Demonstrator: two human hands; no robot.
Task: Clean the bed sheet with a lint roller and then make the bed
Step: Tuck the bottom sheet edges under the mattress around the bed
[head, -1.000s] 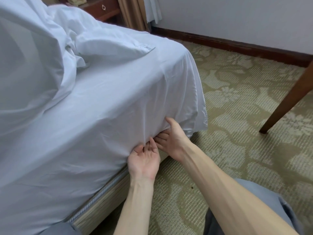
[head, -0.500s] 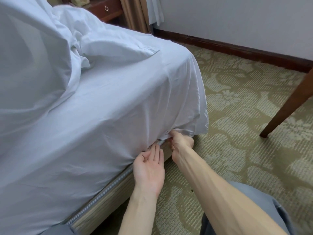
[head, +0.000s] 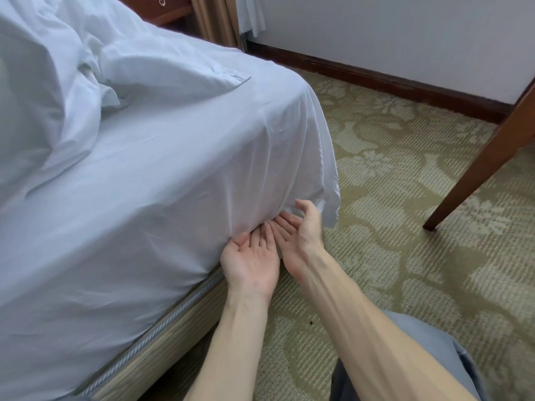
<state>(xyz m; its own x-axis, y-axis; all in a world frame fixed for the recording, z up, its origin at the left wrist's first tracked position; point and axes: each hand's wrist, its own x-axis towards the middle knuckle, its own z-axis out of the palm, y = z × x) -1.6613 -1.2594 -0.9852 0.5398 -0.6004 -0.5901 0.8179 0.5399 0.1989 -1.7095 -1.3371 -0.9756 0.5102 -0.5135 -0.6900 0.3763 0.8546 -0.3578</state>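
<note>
A white bed sheet [head: 179, 180] covers the mattress and hangs over its corner. My left hand [head: 251, 260] lies palm up at the mattress's lower edge, its straight fingertips pushed under the sheet. My right hand [head: 298, 227] is beside it, palm up too, fingers reaching under the sheet near the loose hanging corner [head: 330, 204]. A crumpled white duvet [head: 43, 91] and a pillow [head: 162, 70] lie on top of the bed. No lint roller is in view.
The bed base [head: 162, 340] with rope trim runs along the bottom left. A wooden furniture leg [head: 486, 157] stands on the patterned green carpet [head: 405, 256] at the right. A wooden nightstand [head: 162, 7] and curtain are at the top. My grey-trousered knee [head: 428, 357] is low right.
My right hand, curled on the sheet's edge half a second ago, has opened palm up with its fingers under the sheet. My left hand stays at the mattress edge. The camera has shifted slightly.
</note>
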